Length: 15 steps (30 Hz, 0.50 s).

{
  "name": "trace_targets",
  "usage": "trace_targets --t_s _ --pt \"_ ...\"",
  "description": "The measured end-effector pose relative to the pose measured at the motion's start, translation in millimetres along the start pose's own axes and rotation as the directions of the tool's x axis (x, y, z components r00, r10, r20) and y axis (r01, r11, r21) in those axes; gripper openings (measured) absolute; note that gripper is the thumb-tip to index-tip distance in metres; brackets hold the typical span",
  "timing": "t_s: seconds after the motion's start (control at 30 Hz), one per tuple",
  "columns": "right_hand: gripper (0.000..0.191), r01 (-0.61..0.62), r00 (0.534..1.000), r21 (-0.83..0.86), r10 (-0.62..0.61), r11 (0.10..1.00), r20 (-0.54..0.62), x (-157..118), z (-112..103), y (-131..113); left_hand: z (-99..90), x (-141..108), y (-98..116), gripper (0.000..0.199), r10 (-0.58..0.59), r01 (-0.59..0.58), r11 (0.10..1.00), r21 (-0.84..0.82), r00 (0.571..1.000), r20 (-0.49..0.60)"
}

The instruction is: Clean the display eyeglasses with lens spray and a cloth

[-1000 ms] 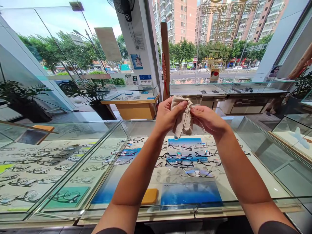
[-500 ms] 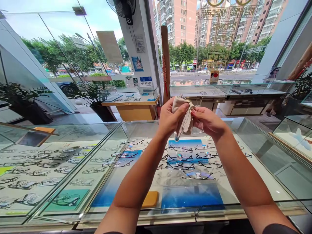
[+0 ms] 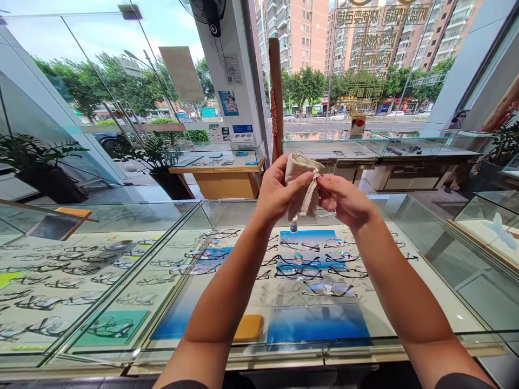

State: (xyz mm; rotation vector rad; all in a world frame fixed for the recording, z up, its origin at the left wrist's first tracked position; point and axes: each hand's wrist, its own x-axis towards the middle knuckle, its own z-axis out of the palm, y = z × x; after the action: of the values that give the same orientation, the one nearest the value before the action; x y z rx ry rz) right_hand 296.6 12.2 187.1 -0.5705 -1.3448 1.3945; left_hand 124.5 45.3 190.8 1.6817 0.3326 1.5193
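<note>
My left hand (image 3: 277, 189) is closed on a beige cleaning cloth (image 3: 300, 168) with a zigzag edge, its thumb pressed on the front. The cloth is folded over part of a pair of eyeglasses, most of which it hides. A thin, clear edge of the eyeglasses (image 3: 326, 212) shows below my right fingers. My right hand (image 3: 344, 197) is closed at the cloth's right side, fingertips pinched on the eyeglasses. Both hands are held up above the glass display case (image 3: 227, 208).
Inside the case lie rows of spectacles (image 3: 299, 271), blue cards (image 3: 318, 327), an orange-brown case (image 3: 248, 328) and a small bottle (image 3: 293, 224). A mirror (image 3: 57, 226) stands at left. Further glass counters (image 3: 328, 148) and potted plants (image 3: 162, 162) stand beyond.
The cloth has spread wider and its hanging tail looks shorter, covering more of the eyeglasses. My left hand has shifted slightly left; both hands keep their grip.
</note>
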Motion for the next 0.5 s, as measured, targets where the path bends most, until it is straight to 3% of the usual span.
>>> trace_targets --t_s 0.1,0.17,0.33,0.5 --pt "0.039 -0.018 0.999 0.035 0.017 0.999 0.045 2 8 4 8.5 -1 -7 0.034 0.139 -0.121 0.988 0.098 0.969 -0.205" --pt "0.040 -0.039 0.998 0.036 0.037 0.999 0.058 2 12 6 10.4 0 -10 0.037 0.165 -0.138 0.984 0.114 0.944 -0.286" --pt "0.034 0.064 0.996 -0.032 -0.065 0.997 -0.056 2 13 6 2.9 6 -13 0.049 0.028 -0.033 0.999 -0.018 0.975 -0.219" --pt "0.037 0.158 0.977 -0.164 -0.178 0.974 -0.115 1 8 3 -1.8 9 -15 0.046 0.002 -0.017 0.997 -0.074 0.981 -0.194"
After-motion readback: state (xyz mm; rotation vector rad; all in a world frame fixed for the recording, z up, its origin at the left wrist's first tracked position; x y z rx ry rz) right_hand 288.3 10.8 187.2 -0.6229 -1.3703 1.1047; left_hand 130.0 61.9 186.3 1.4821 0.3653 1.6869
